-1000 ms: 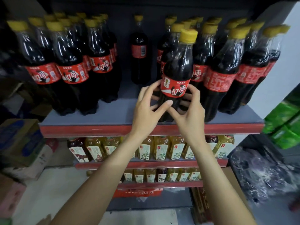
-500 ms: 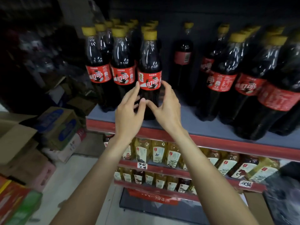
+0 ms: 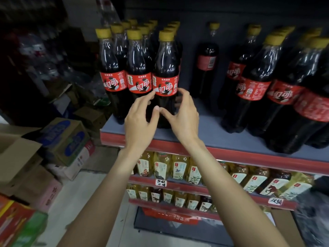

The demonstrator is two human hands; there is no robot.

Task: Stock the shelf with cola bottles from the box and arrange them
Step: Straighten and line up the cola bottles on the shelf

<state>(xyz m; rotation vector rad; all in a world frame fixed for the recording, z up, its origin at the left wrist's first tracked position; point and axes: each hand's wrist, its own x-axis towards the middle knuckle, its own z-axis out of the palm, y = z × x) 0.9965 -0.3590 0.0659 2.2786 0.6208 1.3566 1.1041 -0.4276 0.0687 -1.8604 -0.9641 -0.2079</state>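
A cola bottle (image 3: 166,68) with a yellow cap and red label stands at the front of the grey top shelf (image 3: 210,134), right beside the left group of cola bottles (image 3: 124,72). My left hand (image 3: 138,122) and my right hand (image 3: 183,114) ring its lower body. The fingers curve round either side and the thumbs touch in front. A gap of bare shelf separates it from a lone bottle (image 3: 207,59) at the back and the right group of larger cola bottles (image 3: 274,82).
Lower shelves hold yellow tea bottles (image 3: 179,168) behind red rails with price tags. Cardboard boxes (image 3: 64,139) are stacked on the floor at the left, with an open carton (image 3: 16,154) nearer me and red and green packs (image 3: 17,225) at the bottom left.
The bottle went from the right group across to the left group and now stands on the shelf. My view swung left with it. Both hands stay around its lower body.
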